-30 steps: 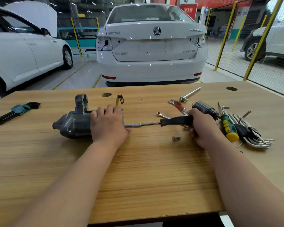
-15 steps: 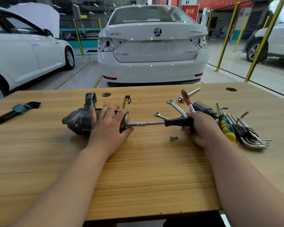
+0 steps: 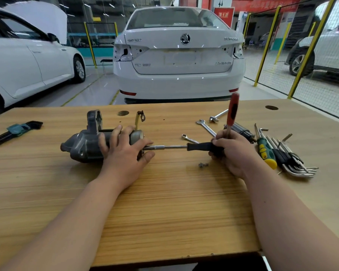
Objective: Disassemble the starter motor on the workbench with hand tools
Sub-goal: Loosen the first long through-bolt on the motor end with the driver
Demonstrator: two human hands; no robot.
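Note:
The grey starter motor [image 3: 82, 145] lies on its side on the wooden workbench [image 3: 164, 212], left of centre. My left hand [image 3: 123, 153] grips its right end, fingers curled over the body. My right hand [image 3: 233, 153] grips the black handle of a socket driver [image 3: 200, 146], held level with its steel shaft reaching into the motor's end cap. A red-handled tool [image 3: 232, 112] stands upright out of the same hand. A loose bolt [image 3: 203, 164] lies on the bench just below the driver.
Right of my hand lie a black cylindrical part [image 3: 241, 130], a green and yellow screwdriver [image 3: 266, 153] and several hex keys [image 3: 294, 161]. Behind are two spanners [image 3: 205, 126] and a socket bar [image 3: 217, 115]. A hex key set [image 3: 14, 131] lies far left. A white car [image 3: 180, 55] stands beyond the bench.
The red-handled tool has swung up from lying flat on the bench to standing upright in my right hand. My left hand's fingers have spread over the motor, which has shifted slightly.

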